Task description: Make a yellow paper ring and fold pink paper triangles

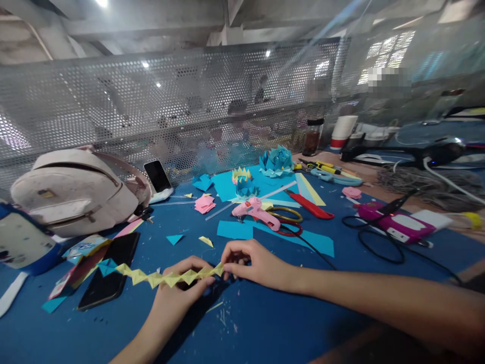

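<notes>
A long zigzag chain of folded yellow paper (153, 279) runs leftward from my hands and has a blue folded piece (107, 267) near its left end. My left hand (184, 283) is closed on the chain, with fingers behind it and the thumb near its right end. With a pinch, my right hand (242, 260) holds the rightmost folds. Above my hands lie a small yellow scrap (206, 241) and a blue triangle (175, 239). A pink glue gun (257, 213) rests beyond my right hand.
On the blue table (257, 323) are a pink backpack (76, 189), a black phone (109, 273), scissors (286, 214), a red cutter (312, 205), blue sheets (235, 230) and a magenta device (394, 222) with a black cable. A blue paper flower (276, 161) stands before the perforated partition (170, 106).
</notes>
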{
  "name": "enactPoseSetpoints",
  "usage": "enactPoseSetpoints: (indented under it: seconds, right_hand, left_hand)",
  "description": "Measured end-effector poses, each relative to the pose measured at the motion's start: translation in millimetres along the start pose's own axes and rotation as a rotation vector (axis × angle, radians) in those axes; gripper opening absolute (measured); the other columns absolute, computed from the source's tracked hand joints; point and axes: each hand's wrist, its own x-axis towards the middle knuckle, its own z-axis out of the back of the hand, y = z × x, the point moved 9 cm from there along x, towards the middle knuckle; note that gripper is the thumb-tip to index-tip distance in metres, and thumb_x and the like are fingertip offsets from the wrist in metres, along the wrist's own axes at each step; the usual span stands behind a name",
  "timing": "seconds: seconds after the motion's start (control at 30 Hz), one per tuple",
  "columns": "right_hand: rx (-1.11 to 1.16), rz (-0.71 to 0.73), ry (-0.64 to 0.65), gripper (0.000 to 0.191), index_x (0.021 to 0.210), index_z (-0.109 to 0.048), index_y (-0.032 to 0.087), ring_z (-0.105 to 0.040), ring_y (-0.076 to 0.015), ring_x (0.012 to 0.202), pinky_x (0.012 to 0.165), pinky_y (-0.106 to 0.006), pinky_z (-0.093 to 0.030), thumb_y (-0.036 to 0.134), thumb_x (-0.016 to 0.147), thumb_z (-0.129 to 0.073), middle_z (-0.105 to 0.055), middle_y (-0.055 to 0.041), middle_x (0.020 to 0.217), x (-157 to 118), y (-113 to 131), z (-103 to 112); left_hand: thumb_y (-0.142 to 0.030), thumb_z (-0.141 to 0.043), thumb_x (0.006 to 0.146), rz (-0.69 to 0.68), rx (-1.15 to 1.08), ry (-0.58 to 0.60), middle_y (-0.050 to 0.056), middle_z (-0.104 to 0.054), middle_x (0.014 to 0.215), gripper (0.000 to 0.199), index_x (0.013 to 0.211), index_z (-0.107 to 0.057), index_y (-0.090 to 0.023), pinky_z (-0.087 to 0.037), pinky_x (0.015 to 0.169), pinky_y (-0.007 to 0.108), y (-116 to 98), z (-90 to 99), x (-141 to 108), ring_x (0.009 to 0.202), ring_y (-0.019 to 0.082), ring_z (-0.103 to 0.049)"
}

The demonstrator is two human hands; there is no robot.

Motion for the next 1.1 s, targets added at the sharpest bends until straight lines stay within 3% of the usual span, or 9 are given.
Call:
enactPoseSetpoints:
  seconds: [0.2,0.33,0.47,0.53,0.63,0.7,0.77,0.93,1.1]
  right_hand:
    - [-0.111,0.021,0.000,0.013,0.091,-0.065,0.017,-0.065,-0.0140,0.068,0.062,-0.024,-0.049,0.030,0.090,-0.062,-0.072,-0.0026,0.078,-1,5,2]
    - [-0.272,0.034,-0.043,0.010,0.088,-0.065,0.019,-0.060,-0.0131,0.063,0.060,-0.024,-0.044,0.027,0.090,-0.061,-0.069,-0.0003,0.073,-8,13,14]
    - [-0.487,0.060,-0.135,0.022,0.075,-0.064,0.020,-0.054,-0.0169,0.067,0.064,-0.029,-0.037,0.034,0.092,-0.060,-0.065,-0.0030,0.072,-28,22,47]
    - [-0.789,0.105,-0.243,0.037,0.065,-0.059,0.021,-0.054,-0.0193,0.068,0.065,-0.032,-0.037,0.042,0.095,-0.054,-0.060,-0.0037,0.066,-39,31,71]
    - [-0.951,0.010,-0.389,0.035,0.076,-0.061,0.022,-0.058,-0.0239,0.078,0.066,-0.035,-0.041,0.052,0.093,-0.055,-0.064,-0.0072,0.082,-47,28,114]
    - [-0.950,-0.051,-0.392,0.035,0.098,-0.065,0.022,-0.061,-0.0284,0.088,0.070,-0.039,-0.045,0.055,0.088,-0.060,-0.067,-0.0111,0.100,-41,17,132]
    - [-0.936,-0.057,-0.371,0.040,0.104,-0.066,0.021,-0.060,-0.0332,0.104,0.078,-0.044,-0.048,0.055,0.083,-0.065,-0.065,-0.0143,0.117,-28,5,141]
    - [-0.873,-0.074,-0.383,0.028,0.083,-0.070,0.020,-0.061,-0.0345,0.103,0.082,-0.045,-0.050,0.048,0.077,-0.068,-0.069,-0.0127,0.098,3,-15,141]
    - [-0.738,-0.024,-0.425,0.035,0.086,-0.071,0.020,-0.063,-0.0285,0.095,0.079,-0.039,-0.051,0.051,0.086,-0.056,-0.069,-0.0107,0.097,3,15,136]
  left_hand:
    - [-0.038,-0.077,0.071,-0.001,0.044,-0.086,0.006,-0.074,0.072,0.017,0.068,-0.078,-0.021,-0.047,0.063,0.025,0,6.5,1,0.068,0.021,-0.064]
    - [-0.037,-0.078,0.069,-0.002,0.083,-0.106,0.005,-0.073,0.067,0.016,0.064,-0.077,-0.022,-0.045,0.059,0.023,0,12.3,3,0.063,0.019,-0.063]
    - [-0.035,-0.078,0.068,-0.015,0.093,-0.118,0.003,-0.069,0.062,0.015,0.062,-0.074,-0.021,-0.043,0.055,0.023,2,17.0,4,0.059,0.018,-0.060]
    - [-0.034,-0.077,0.068,-0.014,0.089,-0.129,0.003,-0.069,0.061,0.015,0.061,-0.073,-0.021,-0.041,0.056,0.023,3,18.2,4,0.058,0.017,-0.059]
    - [-0.034,-0.077,0.069,-0.010,0.082,-0.122,0.004,-0.070,0.062,0.016,0.061,-0.073,-0.021,-0.040,0.055,0.024,4,17.1,5,0.058,0.017,-0.058]
    - [-0.033,-0.077,0.067,-0.010,0.078,-0.103,0.005,-0.069,0.060,0.015,0.060,-0.073,-0.020,-0.040,0.054,0.024,3,15.9,6,0.056,0.016,-0.057]
    - [-0.034,-0.078,0.067,-0.010,0.074,-0.090,0.005,-0.067,0.057,0.016,0.059,-0.073,-0.020,-0.039,0.052,0.024,1,16.4,8,0.054,0.016,-0.055]
    - [-0.037,-0.078,0.068,-0.020,0.053,-0.125,0.005,-0.071,0.065,0.019,0.066,-0.074,-0.019,-0.044,0.056,0.024,4,25.2,10,0.060,0.017,-0.060]
    - [-0.040,-0.076,0.073,-0.035,0.001,-0.211,0.005,-0.074,0.080,0.021,0.073,-0.073,-0.019,-0.049,0.065,0.024,11,34.7,7,0.072,0.017,-0.065]
